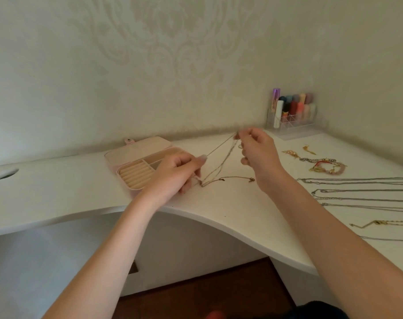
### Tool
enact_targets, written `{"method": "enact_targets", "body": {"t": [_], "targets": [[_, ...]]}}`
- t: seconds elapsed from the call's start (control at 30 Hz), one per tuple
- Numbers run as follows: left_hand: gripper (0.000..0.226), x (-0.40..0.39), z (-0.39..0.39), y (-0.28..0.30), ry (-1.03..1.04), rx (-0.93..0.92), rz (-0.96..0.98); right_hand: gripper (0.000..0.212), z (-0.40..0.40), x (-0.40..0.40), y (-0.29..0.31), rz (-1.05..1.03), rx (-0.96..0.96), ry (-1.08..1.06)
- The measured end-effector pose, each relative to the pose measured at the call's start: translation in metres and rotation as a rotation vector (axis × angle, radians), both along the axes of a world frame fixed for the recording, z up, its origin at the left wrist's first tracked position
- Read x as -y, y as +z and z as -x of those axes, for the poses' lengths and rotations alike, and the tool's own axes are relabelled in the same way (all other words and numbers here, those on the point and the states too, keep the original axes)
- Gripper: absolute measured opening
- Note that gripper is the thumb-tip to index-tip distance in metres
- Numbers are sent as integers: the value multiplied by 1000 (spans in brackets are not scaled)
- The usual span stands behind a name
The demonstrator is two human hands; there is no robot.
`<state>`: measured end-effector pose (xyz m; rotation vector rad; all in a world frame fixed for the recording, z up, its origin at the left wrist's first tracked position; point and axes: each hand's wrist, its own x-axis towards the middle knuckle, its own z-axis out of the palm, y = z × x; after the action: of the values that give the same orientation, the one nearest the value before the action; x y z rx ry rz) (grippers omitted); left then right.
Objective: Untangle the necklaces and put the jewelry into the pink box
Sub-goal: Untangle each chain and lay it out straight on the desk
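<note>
Above the white tabletop [230, 215], two hands work one tangle of gold chains [219, 164]: the right hand [258, 153] pinches its top in curled fingers, the left hand [175, 173] pinches a strand lower down. One pink box [138, 162] lies open behind the left hand; about five silver chains [357, 191] lie stretched out at right.

One pink box [136, 157], two hands, one clear organizer [295, 125], several chains.
</note>
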<state>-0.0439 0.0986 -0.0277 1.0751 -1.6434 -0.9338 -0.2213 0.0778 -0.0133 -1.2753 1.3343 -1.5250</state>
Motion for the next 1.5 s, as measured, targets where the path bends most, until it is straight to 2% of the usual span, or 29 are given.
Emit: {"method": "enact_targets", "body": {"t": [0.07, 0.13, 0.2, 0.23, 0.37, 0.5, 0.63, 0.7, 0.77, 0.87, 1.07, 1.17, 1.27, 1.33, 1.37, 1.43, 1.5], "targets": [[27, -1, -1, 2, 21, -107, -52, 26, 3, 2, 5, -70, 268, 44], [27, 1, -3, 3, -1, -303, -121, 26, 6, 2, 7, -138, 490, 104], [29, 0, -6, 4, -39, -441, -166, 23, 7, 0, 7, -181, 522, 133], [28, -1, -8, 5, -51, -483, -176, 21, 8, 1, 6, -196, 448, 117], [24, 0, -11, 11, -24, -571, -175, 29, 11, 0, 0, -161, -106, 9], [30, 2, -14, 17, -71, -584, -148, 33, 5, -4, -6, -137, -463, 70], [34, 2, -10, 20, -84, -688, -231, 34, -2, 0, -14, 7, -910, 53], [33, 2, -6, 19, -79, -743, -282, 27, -7, -1, -15, 149, -881, 72], [31, 0, -1, 17, -91, -790, -333, 19, -15, -8, -14, 286, -653, 157], [28, -2, 10, 15, -122, -861, -380, 15, -30, -18, -12, 324, -505, 284], [31, -5, 29, 11, -130, -778, -372, 14, -33, -14, -14, 272, -421, 266], [26, -5, 28, 10, -102, -729, -371, 11, -26, -15, -6, 258, -302, 257], [21, -8, 28, 7, 106, -431, -272, 17, -18, -14, 3, 251, -183, 223], [7, -11, 27, 5, 283, -220, -70, 19, -14, -12, 8, 268, -146, 208], [9, -13, 28, 5, 329, -131, 26, 19, -13, -12, 10, 270, -137, 230], [22, -13, 29, 8, 300, -25, 98, 18, -14, -14, 14, 264, -150, 342], [23, -10, 33, 12, 160, 14, 62, 17, -15, -16, 19, 253, -180, 458]]}}
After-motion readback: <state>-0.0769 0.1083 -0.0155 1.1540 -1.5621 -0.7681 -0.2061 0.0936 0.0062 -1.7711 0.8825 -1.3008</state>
